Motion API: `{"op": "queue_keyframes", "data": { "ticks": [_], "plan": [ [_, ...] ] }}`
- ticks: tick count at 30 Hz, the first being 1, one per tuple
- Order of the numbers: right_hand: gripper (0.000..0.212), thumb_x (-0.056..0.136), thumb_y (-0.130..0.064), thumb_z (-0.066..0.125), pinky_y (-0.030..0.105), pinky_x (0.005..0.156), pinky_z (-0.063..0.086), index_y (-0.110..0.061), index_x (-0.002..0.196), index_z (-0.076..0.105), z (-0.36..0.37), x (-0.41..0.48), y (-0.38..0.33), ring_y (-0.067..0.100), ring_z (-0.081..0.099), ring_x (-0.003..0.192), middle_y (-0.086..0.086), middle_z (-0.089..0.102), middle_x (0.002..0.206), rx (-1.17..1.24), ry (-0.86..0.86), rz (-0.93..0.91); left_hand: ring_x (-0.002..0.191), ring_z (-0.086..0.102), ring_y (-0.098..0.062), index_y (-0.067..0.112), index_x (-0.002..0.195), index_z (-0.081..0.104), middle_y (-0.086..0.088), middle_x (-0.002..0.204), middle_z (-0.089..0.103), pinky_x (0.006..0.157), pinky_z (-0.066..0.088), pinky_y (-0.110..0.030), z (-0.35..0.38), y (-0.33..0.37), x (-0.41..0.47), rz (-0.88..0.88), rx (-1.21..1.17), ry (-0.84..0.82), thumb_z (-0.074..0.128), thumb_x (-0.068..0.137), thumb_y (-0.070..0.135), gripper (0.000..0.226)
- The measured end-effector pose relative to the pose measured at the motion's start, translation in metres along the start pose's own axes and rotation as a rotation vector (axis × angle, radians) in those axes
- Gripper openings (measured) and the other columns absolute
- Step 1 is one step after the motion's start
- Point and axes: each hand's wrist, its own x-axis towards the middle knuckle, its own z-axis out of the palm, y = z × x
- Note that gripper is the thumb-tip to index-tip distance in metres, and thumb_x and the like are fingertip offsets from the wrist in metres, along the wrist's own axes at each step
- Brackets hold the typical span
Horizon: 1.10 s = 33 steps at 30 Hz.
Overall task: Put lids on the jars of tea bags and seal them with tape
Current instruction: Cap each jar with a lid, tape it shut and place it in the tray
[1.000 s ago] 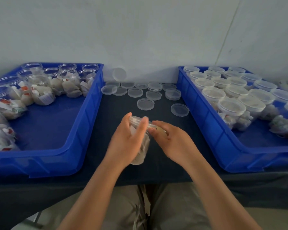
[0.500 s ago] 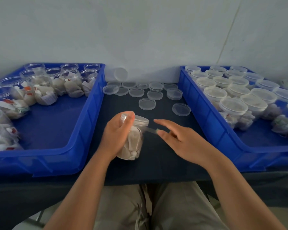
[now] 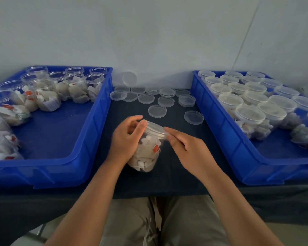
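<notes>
A clear jar (image 3: 147, 153) full of tea bags stands tilted on the dark table between the two crates, with a clear lid (image 3: 156, 129) on it. My left hand (image 3: 125, 139) grips the jar from the left, fingers curled over the lid's rim. My right hand (image 3: 187, 148) reaches in from the right with straight fingers, whose tips touch the lid's edge. No tape is plainly visible.
The left blue crate (image 3: 89, 157) holds open jars of tea bags (image 3: 46, 98). The right blue crate (image 3: 226, 135) holds lidded jars (image 3: 249, 116). Several loose lids (image 3: 157, 110) lie on the table behind the hands, one leaning on the wall (image 3: 130, 79).
My right hand, which had drawn away to the right, has come back so its fingertips touch the lid's edge. My left hand has kept hold of the jar and tilted it.
</notes>
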Motion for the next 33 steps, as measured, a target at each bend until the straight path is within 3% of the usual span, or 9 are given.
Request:
{"op": "queue_keyframes", "data": {
  "ticks": [2, 4, 9, 15, 20, 23, 26, 30, 33],
  "plan": [
    [0.053, 0.103, -0.061, 0.036, 0.005, 0.068, 0.045, -0.043, 0.15, 0.052, 0.001, -0.003, -0.004, -0.024, 0.055, 0.082, -0.027, 0.07, 0.114, -0.024, 0.03, 0.007, 0.096, 0.065, 0.012, 0.045, 0.111, 0.067, 0.028, 0.098, 0.069, 0.074, 0.053, -0.013, 0.004, 0.006, -0.009, 0.02, 0.033, 0.177, 0.044, 0.091, 0.077, 0.044],
    [0.054, 0.103, -0.063, 0.032, 0.013, 0.07, 0.051, -0.044, 0.149, 0.052, 0.004, -0.006, -0.009, -0.015, 0.061, 0.085, -0.021, 0.073, 0.114, -0.069, 0.051, -0.016, 0.087, 0.063, 0.013, 0.038, 0.116, 0.066, 0.03, 0.088, 0.064, 0.067, 0.048, -0.014, 0.011, 0.011, -0.016, -0.007, 0.1, 0.12, 0.035, 0.087, 0.09, 0.067],
    [0.052, 0.103, -0.059, 0.032, 0.014, 0.057, 0.044, -0.044, 0.15, 0.049, 0.009, -0.006, -0.009, -0.009, 0.062, 0.077, -0.025, 0.057, 0.077, -0.056, 0.052, -0.003, 0.101, 0.056, 0.005, 0.042, 0.142, 0.041, 0.029, 0.11, 0.053, 0.077, 0.047, -0.025, 0.025, 0.016, -0.021, -0.118, 0.187, 0.075, 0.046, 0.046, 0.111, 0.118],
    [0.058, 0.099, -0.074, 0.036, 0.02, 0.056, 0.048, -0.058, 0.152, 0.021, -0.005, -0.002, 0.005, 0.002, 0.067, 0.072, -0.018, 0.068, 0.087, 0.072, -0.197, 0.009, 0.093, 0.058, 0.021, 0.044, 0.12, 0.059, 0.025, 0.097, 0.066, 0.062, 0.046, -0.012, 0.009, 0.012, -0.006, -0.133, 0.085, 0.084, 0.053, 0.06, 0.103, 0.084],
    [0.052, 0.098, -0.07, 0.033, 0.021, 0.057, 0.047, -0.063, 0.15, 0.027, -0.019, 0.008, 0.013, 0.0, 0.065, 0.075, -0.023, 0.065, 0.089, -0.004, -0.202, -0.01, 0.086, 0.071, 0.002, 0.05, 0.097, 0.072, 0.021, 0.094, 0.075, 0.063, 0.051, -0.012, -0.006, 0.012, 0.003, -0.091, -0.06, -0.076, 0.058, 0.075, 0.083, 0.043],
    [0.058, 0.091, -0.081, 0.031, 0.025, 0.066, 0.051, -0.071, 0.148, 0.026, -0.02, 0.012, 0.016, -0.001, 0.064, 0.081, -0.017, 0.066, 0.085, 0.009, -0.204, -0.009, 0.1, 0.073, -0.004, 0.044, 0.111, 0.074, 0.014, 0.106, 0.078, 0.071, 0.055, -0.012, -0.011, 0.008, 0.005, -0.13, -0.239, -0.235, 0.061, 0.074, 0.079, 0.052],
    [0.059, 0.086, -0.088, 0.026, 0.024, 0.07, 0.052, -0.081, 0.143, 0.017, -0.012, 0.012, 0.012, -0.002, 0.064, 0.087, -0.017, 0.068, 0.092, 0.028, -0.217, -0.023, 0.109, 0.074, -0.016, 0.021, 0.132, 0.065, -0.002, 0.118, 0.076, 0.087, 0.06, -0.029, -0.009, -0.002, 0.005, -0.176, -0.379, -0.312, 0.063, 0.084, 0.068, 0.067],
    [0.057, 0.099, -0.073, 0.034, 0.012, 0.062, 0.045, -0.06, 0.154, 0.03, -0.003, 0.011, 0.007, -0.017, 0.059, 0.089, -0.048, 0.057, 0.095, 0.016, -0.168, -0.026, 0.097, 0.074, -0.012, 0.022, 0.116, 0.069, 0.003, 0.105, 0.078, 0.079, 0.058, -0.023, -0.008, -0.003, 0.006, -0.165, -0.298, -0.318, 0.05, 0.095, 0.059, 0.047],
    [0.052, 0.105, -0.062, 0.04, 0.0, 0.069, 0.041, -0.048, 0.155, 0.041, -0.003, 0.006, 0.006, -0.024, 0.055, 0.085, -0.055, 0.052, 0.085, 0.004, -0.116, -0.004, 0.099, 0.069, 0.003, 0.038, 0.114, 0.07, 0.015, 0.104, 0.073, 0.077, 0.058, -0.021, -0.006, 0.003, 0.004, -0.05, -0.119, -0.096, 0.056, 0.095, 0.067, 0.037]
  ]
}}
